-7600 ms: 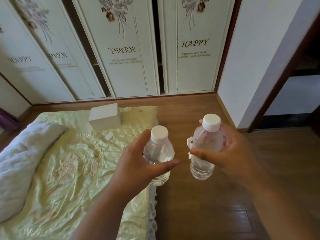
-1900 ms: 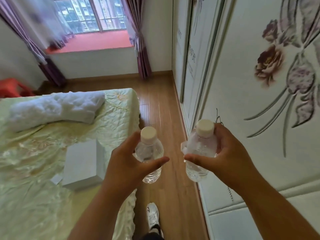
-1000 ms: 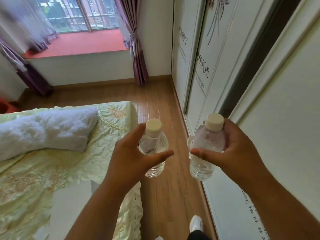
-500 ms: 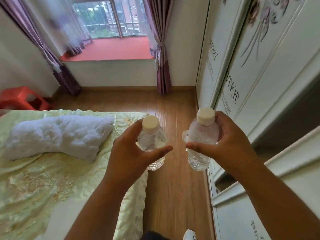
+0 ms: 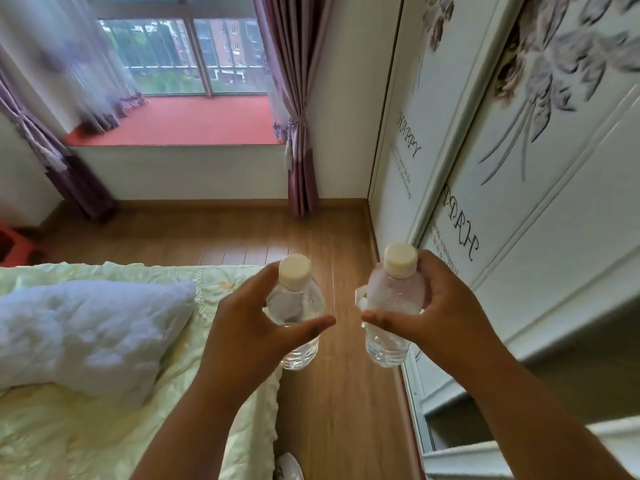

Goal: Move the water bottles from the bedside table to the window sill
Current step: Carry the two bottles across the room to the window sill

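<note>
I carry two clear water bottles with cream caps, both upright in front of me. My left hand (image 5: 249, 327) grips the left bottle (image 5: 297, 306) round its body. My right hand (image 5: 440, 313) grips the right bottle (image 5: 393, 299) just below its cap. The red window sill (image 5: 180, 121) lies ahead, beyond a stretch of wooden floor, below a wide window. The bedside table is out of view.
A bed with a pale green cover (image 5: 104, 427) and a white pillow (image 5: 86, 327) fills the left. White wardrobe doors (image 5: 519, 188) line the right. Purple curtains (image 5: 298, 98) hang at both ends of the sill. A red stool (image 5: 10, 244) stands at the far left.
I have walked along the gap between bed and wardrobe, and the window sill is now nearer and larger. Both hands keep the same hold on the bottles.
</note>
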Tool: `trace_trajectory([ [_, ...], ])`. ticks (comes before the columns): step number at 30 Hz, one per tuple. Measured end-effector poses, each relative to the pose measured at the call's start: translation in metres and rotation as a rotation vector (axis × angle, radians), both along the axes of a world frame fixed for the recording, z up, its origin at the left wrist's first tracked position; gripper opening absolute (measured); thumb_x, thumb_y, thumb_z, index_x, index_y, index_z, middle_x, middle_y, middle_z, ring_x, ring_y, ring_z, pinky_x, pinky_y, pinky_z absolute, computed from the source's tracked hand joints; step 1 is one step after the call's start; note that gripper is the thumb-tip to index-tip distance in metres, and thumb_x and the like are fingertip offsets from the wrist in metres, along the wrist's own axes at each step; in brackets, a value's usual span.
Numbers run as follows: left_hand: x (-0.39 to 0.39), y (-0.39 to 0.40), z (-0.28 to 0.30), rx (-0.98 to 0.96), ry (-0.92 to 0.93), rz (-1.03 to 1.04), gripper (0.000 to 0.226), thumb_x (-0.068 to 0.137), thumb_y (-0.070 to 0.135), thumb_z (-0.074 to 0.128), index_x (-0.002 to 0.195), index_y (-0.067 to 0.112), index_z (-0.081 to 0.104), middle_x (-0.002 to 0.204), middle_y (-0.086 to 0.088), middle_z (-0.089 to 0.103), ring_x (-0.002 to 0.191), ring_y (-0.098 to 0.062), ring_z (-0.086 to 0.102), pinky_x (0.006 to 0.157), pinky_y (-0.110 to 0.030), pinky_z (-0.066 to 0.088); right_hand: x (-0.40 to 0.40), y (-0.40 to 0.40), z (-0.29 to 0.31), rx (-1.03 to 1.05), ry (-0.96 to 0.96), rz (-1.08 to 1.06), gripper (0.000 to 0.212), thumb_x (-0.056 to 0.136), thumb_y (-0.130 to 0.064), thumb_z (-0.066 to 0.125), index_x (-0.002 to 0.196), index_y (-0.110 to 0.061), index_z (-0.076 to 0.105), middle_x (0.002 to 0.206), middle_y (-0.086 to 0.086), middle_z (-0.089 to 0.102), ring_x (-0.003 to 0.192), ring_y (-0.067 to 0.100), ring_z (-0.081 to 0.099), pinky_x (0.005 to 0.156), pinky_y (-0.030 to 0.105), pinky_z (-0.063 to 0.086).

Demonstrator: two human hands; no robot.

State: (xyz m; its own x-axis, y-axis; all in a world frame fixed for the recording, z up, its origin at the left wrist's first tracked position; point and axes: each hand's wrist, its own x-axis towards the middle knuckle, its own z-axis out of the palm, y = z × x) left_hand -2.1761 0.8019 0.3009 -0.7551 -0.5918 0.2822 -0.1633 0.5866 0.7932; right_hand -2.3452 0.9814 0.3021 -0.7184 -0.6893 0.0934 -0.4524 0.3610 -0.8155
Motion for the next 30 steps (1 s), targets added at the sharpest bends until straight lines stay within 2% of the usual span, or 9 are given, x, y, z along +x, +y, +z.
trace_trajectory([
  [5,-0.034,-0.065,0.002,-0.001,0.025,-0.039,0.075,0.057,0.060,0.086,0.124,0.036,0.062,0.111,0.030,0.065,0.107,0.015,0.056,0.085,-0.013,0.048,-0.024,-0.050,0.007,-0.043,-0.007,-0.079,0.082,0.059,-0.058,0.085,0.130,-0.036,0.051,0.119,-0.016,0.062,0.113,0.011,0.061,0.100,0.040,0.055],
  [9,-0.055,-0.102,0.000,-0.015,0.018,-0.065,0.077,0.058,0.060,0.086,0.127,0.035,0.062,0.117,0.023,0.067,0.109,0.011,0.056,0.089,-0.017,0.049,-0.035,-0.078,0.002,-0.047,0.013,-0.099,0.081,0.059,-0.056,0.086,0.129,-0.035,0.051,0.116,-0.018,0.062,0.110,0.007,0.061,0.096,0.032,0.056],
  [13,-0.071,-0.131,-0.004,0.004,0.005,-0.073,0.078,0.058,0.062,0.086,0.127,0.036,0.061,0.116,0.023,0.068,0.109,0.008,0.061,0.090,-0.020,0.051,-0.051,-0.102,-0.004,-0.030,-0.018,-0.104,0.080,0.058,-0.058,0.085,0.128,-0.035,0.053,0.113,-0.020,0.062,0.108,0.006,0.061,0.095,0.032,0.057],
  [17,-0.096,-0.156,-0.012,0.004,-0.021,-0.068,0.076,0.058,0.065,0.084,0.125,0.038,0.060,0.114,0.028,0.065,0.107,0.011,0.059,0.087,-0.014,0.050,-0.082,-0.132,-0.011,-0.031,-0.031,-0.084,0.079,0.059,-0.055,0.086,0.128,-0.033,0.053,0.114,-0.015,0.064,0.107,0.006,0.062,0.091,0.030,0.057],
  [25,-0.175,-0.198,-0.003,-0.071,-0.044,0.056,0.077,0.058,0.063,0.086,0.126,0.036,0.062,0.114,0.028,0.066,0.107,0.008,0.060,0.088,-0.019,0.053,-0.187,-0.194,-0.005,-0.074,-0.052,0.017,0.081,0.058,-0.056,0.084,0.129,-0.032,0.053,0.115,-0.014,0.063,0.109,0.009,0.061,0.097,0.039,0.056],
  [30,-0.227,-0.219,0.008,-0.122,-0.019,0.129,0.075,0.060,0.069,0.081,0.125,0.039,0.058,0.113,0.036,0.060,0.107,0.015,0.057,0.087,-0.016,0.050,-0.257,-0.232,0.008,-0.076,-0.015,0.080,0.082,0.056,-0.058,0.084,0.128,-0.033,0.052,0.112,-0.020,0.060,0.107,0.006,0.059,0.096,0.035,0.055],
])
